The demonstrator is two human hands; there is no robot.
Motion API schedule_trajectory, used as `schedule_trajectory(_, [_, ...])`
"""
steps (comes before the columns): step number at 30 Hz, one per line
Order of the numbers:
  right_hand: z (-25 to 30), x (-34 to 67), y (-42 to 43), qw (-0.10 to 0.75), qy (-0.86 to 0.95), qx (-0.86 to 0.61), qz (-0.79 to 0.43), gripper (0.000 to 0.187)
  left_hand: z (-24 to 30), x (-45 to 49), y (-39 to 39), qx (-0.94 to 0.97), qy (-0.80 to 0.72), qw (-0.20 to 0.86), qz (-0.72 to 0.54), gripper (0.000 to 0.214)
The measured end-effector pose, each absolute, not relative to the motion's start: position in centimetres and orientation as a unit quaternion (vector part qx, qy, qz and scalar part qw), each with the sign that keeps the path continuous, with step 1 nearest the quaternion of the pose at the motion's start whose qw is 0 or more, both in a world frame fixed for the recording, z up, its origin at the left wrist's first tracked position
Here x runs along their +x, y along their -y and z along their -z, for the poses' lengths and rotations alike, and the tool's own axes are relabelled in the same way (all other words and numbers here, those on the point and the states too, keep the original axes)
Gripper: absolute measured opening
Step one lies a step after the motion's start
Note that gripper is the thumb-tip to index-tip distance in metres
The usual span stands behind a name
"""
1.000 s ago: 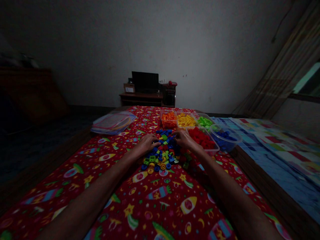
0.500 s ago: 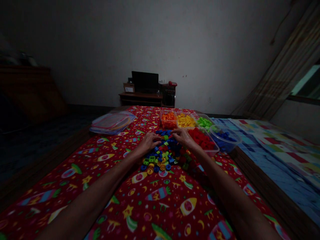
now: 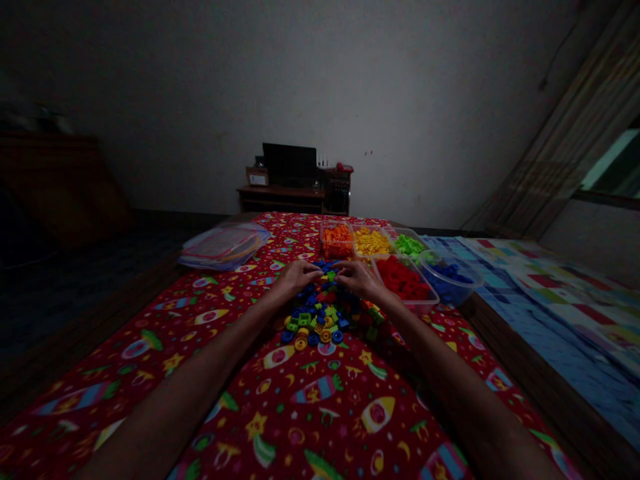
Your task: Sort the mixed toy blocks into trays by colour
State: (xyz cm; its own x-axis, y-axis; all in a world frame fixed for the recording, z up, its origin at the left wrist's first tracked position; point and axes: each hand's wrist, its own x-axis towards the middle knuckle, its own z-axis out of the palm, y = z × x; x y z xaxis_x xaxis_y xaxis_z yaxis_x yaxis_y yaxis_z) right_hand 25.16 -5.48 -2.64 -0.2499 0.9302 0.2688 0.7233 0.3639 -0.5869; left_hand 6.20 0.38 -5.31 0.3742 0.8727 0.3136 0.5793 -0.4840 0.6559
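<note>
A heap of small mixed bricks (image 3: 320, 319) in blue, green, yellow and red lies on the red patterned cloth (image 3: 300, 400). Both my forearms reach across the cloth to the heap's far edge. My left hand (image 3: 295, 277) rests there with its fingers curled inward. My right hand (image 3: 358, 277) is beside it, fingers bent the same way. The fingertips of both hands nearly meet over a few green and yellow bricks (image 3: 329, 272). The dim light hides what, if anything, they pinch.
Clear tubs hold sorted bricks: orange (image 3: 338, 241), yellow (image 3: 371, 241), green (image 3: 410, 245), red (image 3: 403, 277), and a round blue one (image 3: 451, 275). Stacked lids (image 3: 225, 245) lie far left. A chequered mat (image 3: 560, 293) lies right. A low cabinet with a dark screen (image 3: 291, 175) stands at the wall.
Both hands have slid along the heap's far edge toward each other, the left one rightward and up, the right one leftward, until their fingertips almost touch.
</note>
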Motion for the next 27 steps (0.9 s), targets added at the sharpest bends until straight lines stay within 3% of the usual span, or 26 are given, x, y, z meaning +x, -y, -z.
schedule_trajectory(5, [2.2,24.3,6.5,0.312,0.823,-0.459,-0.125,0.039,4.6,6.9,0.7,0.718,-0.419,0.427,-0.357,0.055])
schedule_trajectory(9, [1.9,24.4,7.0,0.298,0.832,-0.462,-0.072,0.023,4.1,7.8,1.6,0.694,-0.426,0.453,-0.364,0.073])
schedule_trajectory(12, [0.6,25.8,6.8,0.289,0.825,-0.484,-0.038,0.02,3.8,7.8,1.8,0.72,-0.429,0.407,-0.363,0.062])
schedule_trajectory(18, [-3.5,33.2,6.7,0.357,0.686,-0.623,0.115,0.023,4.3,5.1,0.3,0.842,-0.438,0.13,-0.285,0.026])
schedule_trajectory(23, [-2.8,40.6,6.8,0.329,0.589,-0.711,0.199,0.026,5.0,3.9,-0.6,0.859,-0.457,0.126,-0.195,0.024])
schedule_trajectory(27, [-1.4,43.6,6.9,0.287,0.553,-0.756,0.198,0.028,5.5,4.0,-1.0,0.874,-0.436,0.115,-0.182,0.026])
